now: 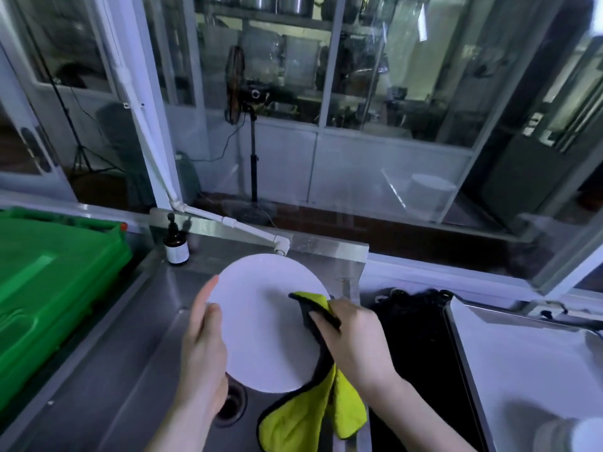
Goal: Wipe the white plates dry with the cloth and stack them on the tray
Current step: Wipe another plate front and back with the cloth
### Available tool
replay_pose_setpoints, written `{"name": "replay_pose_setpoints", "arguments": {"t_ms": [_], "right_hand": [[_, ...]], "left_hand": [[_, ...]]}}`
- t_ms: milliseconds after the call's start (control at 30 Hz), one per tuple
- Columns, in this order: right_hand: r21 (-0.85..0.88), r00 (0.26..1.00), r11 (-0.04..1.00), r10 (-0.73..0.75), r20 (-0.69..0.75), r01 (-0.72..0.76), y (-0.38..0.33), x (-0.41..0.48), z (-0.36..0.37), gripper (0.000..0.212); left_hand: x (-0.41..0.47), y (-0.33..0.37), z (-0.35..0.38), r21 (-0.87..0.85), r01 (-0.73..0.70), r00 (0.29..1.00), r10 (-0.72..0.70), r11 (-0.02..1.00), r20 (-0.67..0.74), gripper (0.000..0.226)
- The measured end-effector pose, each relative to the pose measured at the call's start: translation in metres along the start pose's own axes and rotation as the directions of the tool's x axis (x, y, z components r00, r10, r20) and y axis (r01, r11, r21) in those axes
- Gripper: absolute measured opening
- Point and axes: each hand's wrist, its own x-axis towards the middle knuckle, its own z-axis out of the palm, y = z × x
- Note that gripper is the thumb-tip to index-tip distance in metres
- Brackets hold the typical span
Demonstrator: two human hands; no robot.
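Glazed partition wall (pixel 326 151) with white frames ran across the scene well beyond both hands; shelving and a black pedestal fan (pixel 239 89) stood behind the glass.

Stainless steel sink basin (pixel 130 324) lay under and around both hands. Large green plastic crate (pixel 49 288) sat left of the left hand, at the basin's edge. Rectangular metal tray (pixel 528 360) with a raised rim lay right of the right hand, well apart from it, with a black mat (pixel 421 340) between the two.

Round white plate (pixel 261 324) was held tilted above the basin, between the two hands, its face towards the camera. Yellow-green cloth with black edging (pixel 300 419) was partly bunched against the plate's right side; the rest hung below the right hand.

Left hand (pixel 202 347) gripped the plate's left rim, thumb on the face, fingers out of sight behind it. Right hand (pixel 352 334) had its fingers curled round the bunched cloth, pressing it onto the plate.

White pipe tap (pixel 228 220) ended just beyond the plate. Brown pump bottle with a white label (pixel 176 247) stood beyond the left hand. Round drain (pixel 232 404) lay just right of the left wrist.
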Motion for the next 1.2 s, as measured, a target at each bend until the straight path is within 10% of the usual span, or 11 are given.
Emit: {"name": "replay_pose_setpoints", "arguments": {"t_ms": [267,400,567,700,867,1000,1200], "right_hand": [[0.205,0.951,0.976,0.134,-0.280,-0.077,-0.029,0.051,-0.004,0.039],[0.302,0.998,0.952,-0.063,0.014,0.056,-0.047,0.030,0.007,0.021],[0.107,0.701,0.775,-0.614,0.362,0.623,-0.023,-0.003,-0.008,0.040],[0.173,0.585,0.690,-0.698,0.413,0.703,-0.025,-0.001,-0.009,0.041],[0.201,0.819,0.920,-0.391,0.420,0.336,-0.040,0.040,0.019,0.050],[-0.200,0.917,0.921,-0.269,0.294,0.334,-0.021,0.060,0.030,0.055],[-0.146,0.813,0.820,-0.496,0.304,0.554,-0.021,0.005,0.037,0.062]], "left_hand": [[-0.017,0.000,0.010,0.067,-0.030,0.994,0.022,0.997,0.109,0.046],[-0.014,0.012,0.017,-0.014,-0.030,0.993,0.032,0.999,0.112,0.044],[0.002,0.028,0.008,-0.151,-0.021,0.999,0.027,0.988,0.041,0.039],[0.005,0.030,0.011,-0.157,-0.006,0.997,0.018,0.988,0.076,0.039],[-0.009,0.027,0.026,-0.056,-0.095,0.992,0.099,0.994,0.079,0.043],[-0.009,0.026,0.016,-0.066,-0.118,0.993,0.116,0.991,-0.028,0.039],[0.003,0.029,0.009,-0.123,-0.130,0.991,0.124,0.984,-0.057,0.039]]}}
